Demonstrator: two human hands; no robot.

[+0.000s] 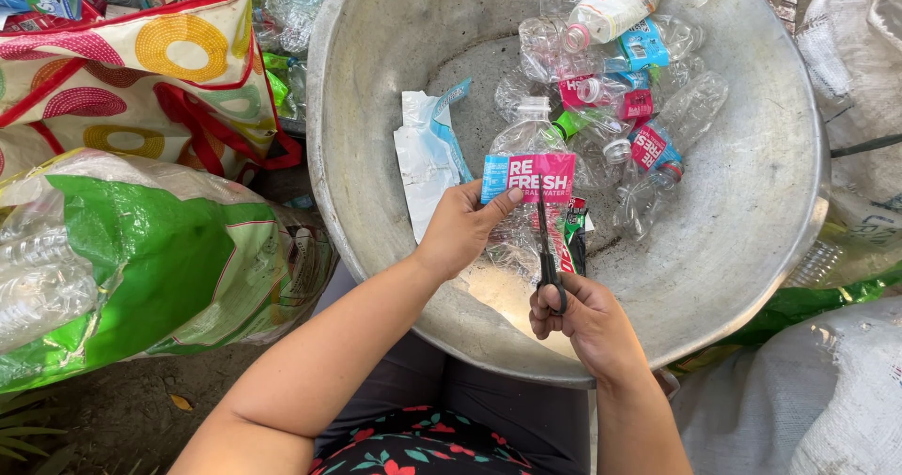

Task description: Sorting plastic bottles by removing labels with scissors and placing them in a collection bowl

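My left hand (460, 231) grips a clear plastic bottle (526, 137) by its pink and blue label (528, 176), holding it over a large metal basin (752, 202). My right hand (578, 320) holds black scissors (547, 249) with the blades pointing up against the label's lower edge. Several more crushed clear bottles (620, 90) with similar labels lie piled in the far part of the basin. A loose white and blue label strip (427, 155) lies on the basin's left inner wall.
A green and white sack (122, 259) stuffed with clear bottles lies at left. Behind it stands a bag with coloured circles (141, 71). White woven sacks (808, 390) sit at right. My lap is under the basin's near rim.
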